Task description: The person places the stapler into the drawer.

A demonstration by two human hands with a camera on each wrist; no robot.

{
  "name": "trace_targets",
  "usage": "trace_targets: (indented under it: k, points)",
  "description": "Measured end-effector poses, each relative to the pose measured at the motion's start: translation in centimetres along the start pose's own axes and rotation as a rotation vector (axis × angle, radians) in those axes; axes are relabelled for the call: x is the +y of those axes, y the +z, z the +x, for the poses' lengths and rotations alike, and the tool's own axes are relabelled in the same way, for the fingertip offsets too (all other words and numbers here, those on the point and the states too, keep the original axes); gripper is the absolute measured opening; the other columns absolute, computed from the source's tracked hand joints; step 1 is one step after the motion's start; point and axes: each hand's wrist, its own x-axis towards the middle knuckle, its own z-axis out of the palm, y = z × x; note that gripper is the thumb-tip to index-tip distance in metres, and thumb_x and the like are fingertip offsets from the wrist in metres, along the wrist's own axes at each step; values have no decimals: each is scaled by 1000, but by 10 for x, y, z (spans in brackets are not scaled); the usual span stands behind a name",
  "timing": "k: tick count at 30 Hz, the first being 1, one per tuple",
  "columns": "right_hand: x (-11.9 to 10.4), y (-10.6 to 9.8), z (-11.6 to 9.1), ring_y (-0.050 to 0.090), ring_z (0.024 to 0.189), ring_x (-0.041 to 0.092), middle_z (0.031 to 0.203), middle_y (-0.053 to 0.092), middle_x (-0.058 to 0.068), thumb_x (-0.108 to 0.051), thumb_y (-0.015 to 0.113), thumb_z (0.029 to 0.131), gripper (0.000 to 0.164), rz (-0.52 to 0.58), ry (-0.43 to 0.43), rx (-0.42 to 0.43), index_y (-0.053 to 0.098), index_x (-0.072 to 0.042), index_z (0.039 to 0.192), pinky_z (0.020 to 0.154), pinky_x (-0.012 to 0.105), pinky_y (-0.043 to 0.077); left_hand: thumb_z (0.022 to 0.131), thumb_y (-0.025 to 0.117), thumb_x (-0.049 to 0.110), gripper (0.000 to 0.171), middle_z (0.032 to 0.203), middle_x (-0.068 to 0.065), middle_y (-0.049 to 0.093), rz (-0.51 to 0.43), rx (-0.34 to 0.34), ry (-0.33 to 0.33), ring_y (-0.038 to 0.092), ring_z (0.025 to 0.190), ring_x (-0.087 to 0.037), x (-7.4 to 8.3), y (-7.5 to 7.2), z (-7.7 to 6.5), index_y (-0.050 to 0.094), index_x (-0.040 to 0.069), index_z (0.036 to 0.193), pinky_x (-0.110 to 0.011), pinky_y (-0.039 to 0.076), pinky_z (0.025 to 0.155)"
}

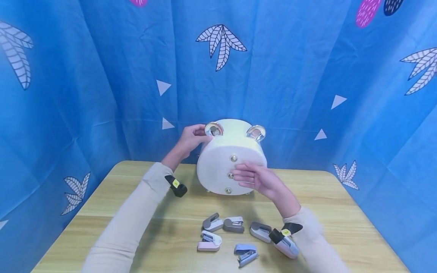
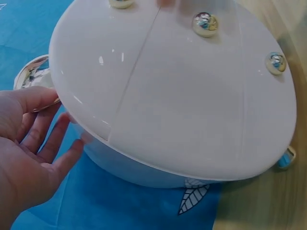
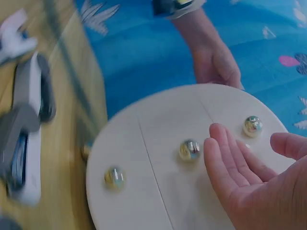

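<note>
A white oval box [image 1: 218, 159] with a seamed front panel stands at the back of the table. Three round gold knobs [image 1: 230, 175] run down its front, and shiny gold ear-shaped pieces [image 1: 256, 133] rise from its top. My left hand [image 1: 191, 140] rests at the upper left side of the box beside the left ear, its fingers fairly straight against the side wall. Before the front panel, near the middle knob, my right hand [image 1: 261, 180] holds its fingers extended with nothing in them. In the right wrist view the right palm [image 3: 259, 191] shows, thumb apart.
Several small staplers lie on the wooden table [image 1: 112, 197] in front of the box: grey-and-white [image 1: 212, 222], pink-and-white [image 1: 209, 241] and blue [image 1: 246, 254] ones among them. The right forearm passes over a pinkish-blue stapler [image 1: 287, 248]. A blue patterned curtain [image 1: 290, 76] surrounds the table.
</note>
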Motion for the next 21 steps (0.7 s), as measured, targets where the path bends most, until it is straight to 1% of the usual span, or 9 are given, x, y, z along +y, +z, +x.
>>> trace_targets:
  k: [4,8,9,11,13,14,17,19,21]
  points:
    - [0,2,10,67,122,21,140,64,11,-40,41,110,59,163,80,-71,39,1,153,112,40,48,91,75,14,40,124,-19,71,9,-8,-50,63,120,-30,3,0,0,66,3,129,-49,42,116]
    - [1,5,16,68,121,20,150,52,17,-42,39,110,66,287,117,-97,28,3,157,116,44,42,92,74,14,41,125,-18,70,-15,-9,-107,63,113,-25,8,1,-2,66,3,130,-50,45,112]
    - [1,6,17,68,121,20,150,51,17,-42,40,110,67,314,122,-102,26,3,158,117,44,41,91,74,14,42,125,-18,70,-22,-7,-119,63,110,-23,9,1,-2,65,3,131,-50,47,111]
    - [2,8,19,68,121,20,149,54,17,-41,41,110,66,350,127,-107,26,3,158,117,44,42,91,73,13,42,125,-17,69,-30,0,-142,62,105,-21,11,2,-1,65,3,131,-50,48,110]
    - [2,9,20,68,120,20,143,61,15,-40,42,110,61,382,134,-101,35,1,155,115,42,45,91,73,13,43,126,-17,68,-28,7,-163,61,105,-21,13,2,-1,65,3,132,-50,47,110]
    - [3,9,21,69,119,19,138,65,14,-40,43,110,57,395,139,-92,42,0,151,112,41,47,91,73,13,44,127,-17,68,-28,9,-175,61,107,-22,13,3,-1,64,3,133,-51,47,111]
    - [2,11,22,70,116,19,126,73,9,-39,45,109,44,424,145,-70,62,-6,133,107,39,53,92,73,13,45,133,-16,66,-28,11,-207,60,116,-26,16,3,-1,63,4,135,-50,45,114]
    - [1,12,23,71,115,19,122,75,7,-38,45,109,40,434,145,-68,69,-8,122,107,39,53,92,73,12,45,135,-16,65,-35,13,-226,59,123,-29,18,3,-2,63,4,135,-51,44,115]
    - [0,13,23,71,115,18,120,75,6,-37,46,109,38,434,137,-77,72,-10,117,110,39,49,91,73,11,44,137,-16,64,-41,11,-235,57,129,-30,19,2,-1,64,4,134,-49,45,115]
